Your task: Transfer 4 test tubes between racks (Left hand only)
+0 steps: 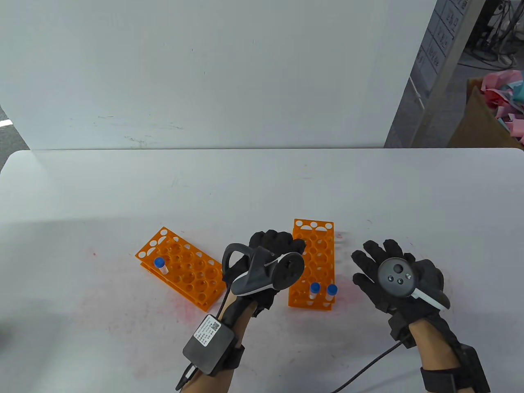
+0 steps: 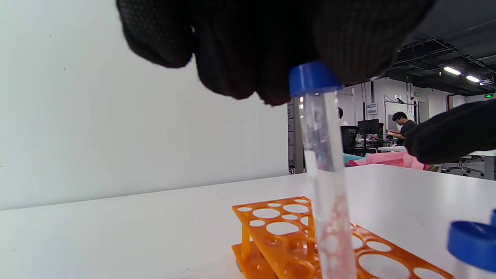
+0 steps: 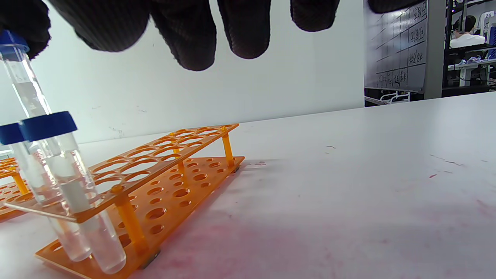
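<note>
Two orange racks lie on the white table: the left rack (image 1: 180, 268) with one blue-capped tube (image 1: 161, 265), and the right rack (image 1: 314, 258) with two capped tubes (image 1: 314, 290) (image 1: 331, 291) at its near end. My left hand (image 1: 282, 242) hovers over the right rack's left side. In the left wrist view its fingers (image 2: 271, 50) pinch the blue cap of a clear tube (image 2: 323, 170) that stands upright and raised over the rack (image 2: 271, 228). The right wrist view shows this raised tube (image 3: 21, 83) above the two seated ones (image 3: 66, 174). My right hand (image 1: 382, 266) is open and flat, right of the rack.
A white wall panel (image 1: 213, 73) stands behind the table. A cardboard box with coloured paper (image 1: 491, 110) sits off the table at the far right. Cables trail from both wrists to the near edge. Pink stains mark the table near the racks.
</note>
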Demonstrator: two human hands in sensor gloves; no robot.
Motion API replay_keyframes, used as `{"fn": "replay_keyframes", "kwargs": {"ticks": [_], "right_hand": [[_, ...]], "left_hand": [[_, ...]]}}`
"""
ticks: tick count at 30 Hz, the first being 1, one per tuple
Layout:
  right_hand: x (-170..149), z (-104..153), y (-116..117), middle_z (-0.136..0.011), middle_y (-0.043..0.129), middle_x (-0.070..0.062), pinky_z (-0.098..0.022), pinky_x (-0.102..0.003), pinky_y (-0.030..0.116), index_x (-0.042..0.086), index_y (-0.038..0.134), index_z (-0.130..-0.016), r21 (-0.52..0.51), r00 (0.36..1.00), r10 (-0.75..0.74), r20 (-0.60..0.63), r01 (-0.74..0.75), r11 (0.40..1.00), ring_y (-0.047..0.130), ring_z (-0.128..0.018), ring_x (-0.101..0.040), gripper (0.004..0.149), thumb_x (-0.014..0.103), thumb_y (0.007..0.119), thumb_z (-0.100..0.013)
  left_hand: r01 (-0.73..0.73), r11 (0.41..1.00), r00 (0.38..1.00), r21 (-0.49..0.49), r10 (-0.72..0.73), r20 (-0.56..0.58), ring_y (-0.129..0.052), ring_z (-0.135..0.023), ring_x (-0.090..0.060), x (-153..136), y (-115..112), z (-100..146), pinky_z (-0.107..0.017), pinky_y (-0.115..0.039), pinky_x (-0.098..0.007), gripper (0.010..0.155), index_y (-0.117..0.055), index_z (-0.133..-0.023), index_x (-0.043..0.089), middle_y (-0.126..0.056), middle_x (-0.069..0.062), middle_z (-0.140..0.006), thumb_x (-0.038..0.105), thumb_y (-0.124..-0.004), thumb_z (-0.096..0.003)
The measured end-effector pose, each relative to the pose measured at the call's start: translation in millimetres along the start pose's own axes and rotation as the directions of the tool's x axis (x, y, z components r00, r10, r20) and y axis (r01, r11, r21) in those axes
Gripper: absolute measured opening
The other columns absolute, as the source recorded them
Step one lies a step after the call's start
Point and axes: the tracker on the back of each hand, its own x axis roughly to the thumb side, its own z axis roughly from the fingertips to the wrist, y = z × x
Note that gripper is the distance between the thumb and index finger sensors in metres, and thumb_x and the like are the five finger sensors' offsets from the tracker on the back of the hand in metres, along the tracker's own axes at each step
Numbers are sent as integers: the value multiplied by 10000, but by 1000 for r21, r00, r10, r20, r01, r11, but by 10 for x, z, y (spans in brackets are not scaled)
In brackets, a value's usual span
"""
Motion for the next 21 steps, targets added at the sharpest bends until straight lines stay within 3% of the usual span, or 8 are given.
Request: {"fn": "replay_keyframes", "kwargs": {"ticks": [21], "right_hand": [[-8, 2, -17, -1199, 450, -114, -656, -788, 373, 273, 556, -1075, -16, 1000, -11, 10, 11, 1000, 347, -1036, -549, 596, 534, 594, -541]], "left_hand": [[91, 991, 996, -101, -89, 21, -934, -747, -253, 247, -464, -91, -653, -757, -545, 463, -782, -919, 311, -886, -19, -924, 418, -802, -469]]}}
